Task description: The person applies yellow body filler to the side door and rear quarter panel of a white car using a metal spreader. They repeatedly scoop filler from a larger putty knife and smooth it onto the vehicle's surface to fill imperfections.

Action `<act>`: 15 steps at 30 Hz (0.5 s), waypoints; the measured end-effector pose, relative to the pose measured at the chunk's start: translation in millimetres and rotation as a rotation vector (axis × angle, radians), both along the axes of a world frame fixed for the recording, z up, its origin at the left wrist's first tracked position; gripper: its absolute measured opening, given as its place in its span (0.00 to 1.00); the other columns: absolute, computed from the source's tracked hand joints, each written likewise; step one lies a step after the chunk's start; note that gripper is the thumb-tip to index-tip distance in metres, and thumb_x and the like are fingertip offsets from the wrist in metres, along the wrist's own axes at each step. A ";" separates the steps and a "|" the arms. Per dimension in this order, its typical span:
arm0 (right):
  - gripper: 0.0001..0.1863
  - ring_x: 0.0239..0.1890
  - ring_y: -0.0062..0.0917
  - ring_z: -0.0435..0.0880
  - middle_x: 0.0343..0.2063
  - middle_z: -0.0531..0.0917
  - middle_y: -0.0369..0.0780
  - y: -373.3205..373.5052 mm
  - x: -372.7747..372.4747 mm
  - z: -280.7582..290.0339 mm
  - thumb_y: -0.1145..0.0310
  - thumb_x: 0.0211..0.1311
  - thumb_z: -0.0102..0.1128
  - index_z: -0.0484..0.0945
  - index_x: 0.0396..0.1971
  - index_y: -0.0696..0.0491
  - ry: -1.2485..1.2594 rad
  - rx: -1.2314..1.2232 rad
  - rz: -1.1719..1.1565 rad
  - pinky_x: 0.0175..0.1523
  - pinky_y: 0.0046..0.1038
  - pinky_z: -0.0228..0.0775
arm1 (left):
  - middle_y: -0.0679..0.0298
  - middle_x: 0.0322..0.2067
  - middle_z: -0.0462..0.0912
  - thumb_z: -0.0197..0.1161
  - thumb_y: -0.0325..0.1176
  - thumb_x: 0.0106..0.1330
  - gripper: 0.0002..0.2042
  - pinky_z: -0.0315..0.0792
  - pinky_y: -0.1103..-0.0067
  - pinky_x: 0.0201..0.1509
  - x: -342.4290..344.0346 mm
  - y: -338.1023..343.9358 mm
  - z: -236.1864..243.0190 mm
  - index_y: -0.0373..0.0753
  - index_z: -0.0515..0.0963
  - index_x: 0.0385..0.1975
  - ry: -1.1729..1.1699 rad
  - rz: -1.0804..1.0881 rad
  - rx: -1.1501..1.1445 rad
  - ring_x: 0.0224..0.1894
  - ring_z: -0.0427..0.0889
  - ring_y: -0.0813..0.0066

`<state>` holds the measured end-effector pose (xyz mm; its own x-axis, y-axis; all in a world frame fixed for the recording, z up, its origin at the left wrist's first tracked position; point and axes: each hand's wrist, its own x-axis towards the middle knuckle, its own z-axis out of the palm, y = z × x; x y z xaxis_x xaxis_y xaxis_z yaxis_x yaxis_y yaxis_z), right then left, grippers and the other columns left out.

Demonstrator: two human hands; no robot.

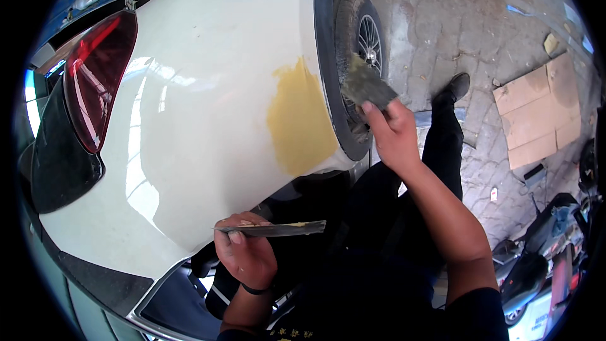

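My right hand (396,132) grips a putty knife (368,82) with a wide, smeared blade, raised in front of the car's wheel (369,41). In my left hand (247,256), low at the centre, is a thin flat metal plate (278,230), seen edge-on, with some yellowish putty along its top. Both hands are closed on what they hold. Before me is the white car body panel (208,88), carrying a broad patch of yellow putty (302,123) next to the dark wheel-arch trim (328,76). Neither tool touches the patch.
A red tail light (101,82) sits at the panel's left end. Flattened cardboard (540,110) lies on the paved floor (435,19) to the right. A parked motorbike (536,265) stands at the lower right. My shoe (459,86) rests beyond the wheel.
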<state>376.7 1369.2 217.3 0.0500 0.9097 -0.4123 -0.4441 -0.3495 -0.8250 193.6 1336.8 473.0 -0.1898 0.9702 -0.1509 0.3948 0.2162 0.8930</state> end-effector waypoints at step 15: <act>0.34 0.62 0.43 0.82 0.58 0.84 0.45 40.8 -60.2 -6.7 0.88 0.49 0.54 0.84 0.60 0.53 -0.475 0.446 -0.053 0.66 0.40 0.75 | 0.56 0.33 0.78 0.61 0.42 0.80 0.15 0.73 0.71 0.40 12.6 -20.8 -14.3 0.34 0.71 0.42 -0.015 0.043 -0.118 0.35 0.78 0.66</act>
